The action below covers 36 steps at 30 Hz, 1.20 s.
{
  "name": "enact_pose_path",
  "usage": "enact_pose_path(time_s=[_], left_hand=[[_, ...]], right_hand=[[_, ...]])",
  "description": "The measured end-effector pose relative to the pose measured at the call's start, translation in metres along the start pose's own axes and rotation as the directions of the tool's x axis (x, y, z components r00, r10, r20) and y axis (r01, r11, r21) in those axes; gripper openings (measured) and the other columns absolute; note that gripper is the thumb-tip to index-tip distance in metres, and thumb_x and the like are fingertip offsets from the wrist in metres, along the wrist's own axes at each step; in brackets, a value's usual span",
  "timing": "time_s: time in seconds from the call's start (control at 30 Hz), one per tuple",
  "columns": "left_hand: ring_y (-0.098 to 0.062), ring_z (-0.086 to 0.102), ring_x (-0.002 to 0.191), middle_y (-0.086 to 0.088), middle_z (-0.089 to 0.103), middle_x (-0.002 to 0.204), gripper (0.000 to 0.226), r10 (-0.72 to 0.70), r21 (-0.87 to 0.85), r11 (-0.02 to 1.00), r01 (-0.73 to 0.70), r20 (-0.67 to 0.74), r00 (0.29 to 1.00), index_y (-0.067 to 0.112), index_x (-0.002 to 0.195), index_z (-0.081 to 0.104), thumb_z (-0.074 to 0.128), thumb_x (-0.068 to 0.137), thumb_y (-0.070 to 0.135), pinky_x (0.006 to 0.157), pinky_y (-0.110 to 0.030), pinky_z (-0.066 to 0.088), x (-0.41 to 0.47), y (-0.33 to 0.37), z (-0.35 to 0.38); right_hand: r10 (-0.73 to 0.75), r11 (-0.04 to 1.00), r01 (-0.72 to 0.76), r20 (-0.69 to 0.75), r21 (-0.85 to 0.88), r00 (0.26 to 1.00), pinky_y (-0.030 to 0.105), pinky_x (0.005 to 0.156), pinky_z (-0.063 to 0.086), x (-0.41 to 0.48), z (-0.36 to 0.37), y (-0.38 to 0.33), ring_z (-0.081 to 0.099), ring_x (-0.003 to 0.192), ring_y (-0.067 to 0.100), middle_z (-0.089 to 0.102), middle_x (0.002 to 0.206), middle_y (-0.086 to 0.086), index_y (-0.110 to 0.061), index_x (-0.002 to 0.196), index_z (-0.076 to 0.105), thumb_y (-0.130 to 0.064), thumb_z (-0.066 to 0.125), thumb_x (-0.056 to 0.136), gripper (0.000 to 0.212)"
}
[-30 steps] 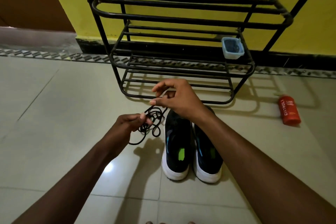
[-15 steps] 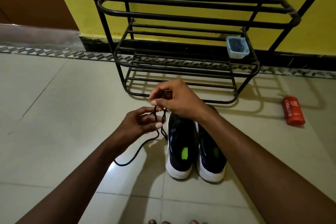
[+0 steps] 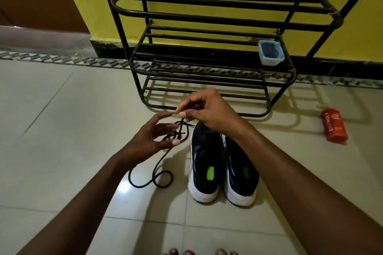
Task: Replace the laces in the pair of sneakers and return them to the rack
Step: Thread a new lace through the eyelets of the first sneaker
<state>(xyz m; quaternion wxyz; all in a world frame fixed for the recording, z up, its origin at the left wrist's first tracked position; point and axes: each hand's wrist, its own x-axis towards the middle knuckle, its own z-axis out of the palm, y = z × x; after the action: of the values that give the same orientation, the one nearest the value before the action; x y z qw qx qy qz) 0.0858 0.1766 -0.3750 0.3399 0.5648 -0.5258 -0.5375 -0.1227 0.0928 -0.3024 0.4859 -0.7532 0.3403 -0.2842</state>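
Observation:
Two dark sneakers with white soles stand side by side on the floor, the left sneaker (image 3: 205, 163) and the right sneaker (image 3: 241, 174), heels toward me. A black lace (image 3: 159, 163) hangs tangled beside the left sneaker and trails in a loop on the tiles. My right hand (image 3: 207, 109) pinches the lace's top end between thumb and forefinger above the shoes' toes. My left hand (image 3: 151, 136) sits just left of the tangle, fingers spread and loosely bent, thumb and fingers touching the strands. The black metal rack (image 3: 207, 18) stands behind against the yellow wall.
A small clear plastic tub (image 3: 270, 53) sits on the rack's middle shelf at the right. An orange bottle (image 3: 333, 125) lies on the tiles to the right. My toes (image 3: 199, 251) show at the bottom edge. Light floor tiles stretch to the left.
The bunched lace has come loose and dropped: a long loop now lies on the floor. My left hand has opened out from its grip. The camera has moved closer.

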Motion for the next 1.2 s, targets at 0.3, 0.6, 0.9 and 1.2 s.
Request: enact_pose_path(time_s=[0.3, 0.6, 0.9, 1.2], left_hand=[[-0.01, 0.071, 0.075, 0.004, 0.076, 0.08, 0.017, -0.029, 0.538, 0.843, 0.022, 0.006, 1.0, 0.022, 0.079, 0.078, 0.071, 0.092, 0.011, 0.074, -0.037, 0.058, 0.003, -0.018, 0.001], [-0.023, 0.072, 0.075, -0.01, 0.072, 0.076, 0.015, 0.033, 0.078, 0.996, -0.035, 0.02, 0.999, 0.006, 0.096, 0.07, 0.065, 0.098, 0.02, 0.068, -0.021, 0.05, 0.002, 0.02, 0.038], [-0.004, 0.063, 0.073, -0.002, 0.068, 0.085, 0.022, 0.151, 0.039, 0.988, -0.15, -0.034, 0.988, 0.009, 0.11, 0.071, 0.076, 0.089, 0.012, 0.065, -0.015, 0.049, 0.005, 0.023, 0.057], [-0.009, 0.062, 0.069, 0.005, 0.071, 0.074, 0.011, 0.051, 0.273, 0.962, -0.021, -0.101, 0.994, 0.014, 0.081, 0.08, 0.078, 0.088, 0.022, 0.072, -0.03, 0.048, 0.002, -0.009, 0.045]], right_hand=[[0.069, 0.997, -0.07, -0.067, -0.02, 0.995, 0.026, 0.069, 0.058, -0.007, -0.026, 0.017, 0.071, 0.074, 0.013, 0.073, 0.08, 0.008, 0.002, 0.09, 0.075, 0.006, 0.072, 0.086, 0.008], [0.071, 0.995, -0.069, 0.024, -0.075, 0.997, 0.025, 0.073, 0.059, -0.011, -0.005, 0.015, 0.073, 0.081, 0.018, 0.075, 0.083, 0.002, -0.009, 0.091, 0.077, -0.001, 0.073, 0.088, 0.009], [0.07, 0.995, -0.066, 0.053, -0.074, 0.996, 0.032, 0.076, 0.062, -0.023, -0.013, 0.011, 0.074, 0.083, 0.015, 0.075, 0.086, 0.003, -0.008, 0.094, 0.076, -0.001, 0.071, 0.089, 0.01], [0.149, 0.955, -0.164, -0.077, -0.248, 0.986, 0.018, 0.075, 0.058, -0.026, -0.035, 0.029, 0.072, 0.082, 0.003, 0.075, 0.087, -0.003, -0.011, 0.091, 0.079, 0.006, 0.071, 0.086, 0.02]])
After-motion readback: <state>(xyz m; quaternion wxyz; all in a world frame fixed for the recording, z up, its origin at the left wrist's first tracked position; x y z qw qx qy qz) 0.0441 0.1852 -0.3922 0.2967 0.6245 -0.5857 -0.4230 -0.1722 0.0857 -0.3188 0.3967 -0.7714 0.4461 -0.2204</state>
